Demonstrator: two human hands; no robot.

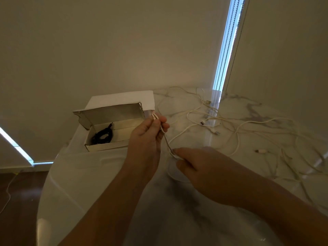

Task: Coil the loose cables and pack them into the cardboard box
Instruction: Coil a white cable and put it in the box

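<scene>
A long, shallow cardboard box point(108, 139) with torn lid edges sits open at left, a black coiled cable point(103, 136) inside. The left hand point(147, 132) pinches a thin white cable point(166, 137) near its plug; the right hand point(198, 164) grips it lower. Loose pale cables point(236, 126) sprawl rightward across the glossy marble-patterned table point(106, 183), plain walls behind.

A round, glossy white marble table point(99, 176) carries an open cardboard box point(106, 145) near its far left edge, against the wall. Loose white cables point(236, 132) sprawl tangled over the far right part, several plugs lying among them.
</scene>
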